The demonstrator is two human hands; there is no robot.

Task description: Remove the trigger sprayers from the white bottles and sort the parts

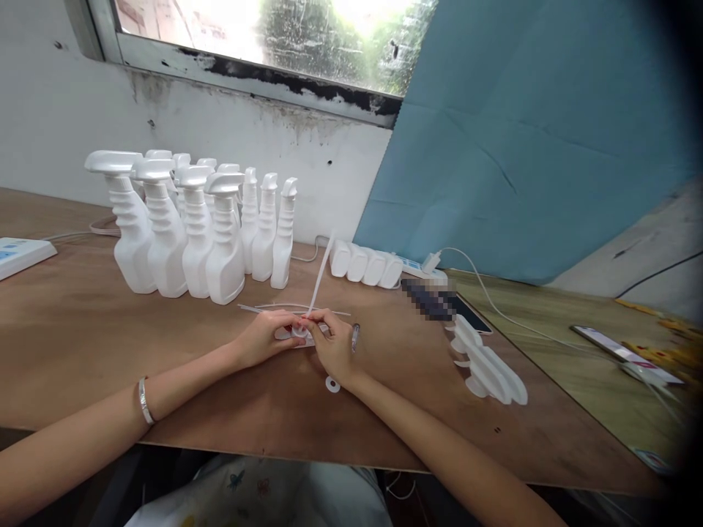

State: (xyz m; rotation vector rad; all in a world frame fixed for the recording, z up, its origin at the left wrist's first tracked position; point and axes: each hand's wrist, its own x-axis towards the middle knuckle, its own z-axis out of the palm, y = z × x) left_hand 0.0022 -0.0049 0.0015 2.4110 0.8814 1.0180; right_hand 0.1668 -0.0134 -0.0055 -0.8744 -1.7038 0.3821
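Observation:
At the middle of the table, my left hand is closed around a white spray trigger head, mostly covered by the fingers. Against it, my right hand pinches the lower end of a thin white dip tube, which stands up at a slant. Whether the tube sits inside the head is hidden by the fingertips. Loose dip tubes lie just behind the hands. A white ring washer rests below my right wrist, and a small clear and metallic part lies beside my right hand.
Several white spray bottles stand upright at the back left. White bottles lie along the wall near a power strip. White curved shells and a dark phone are at right; a cable crosses there.

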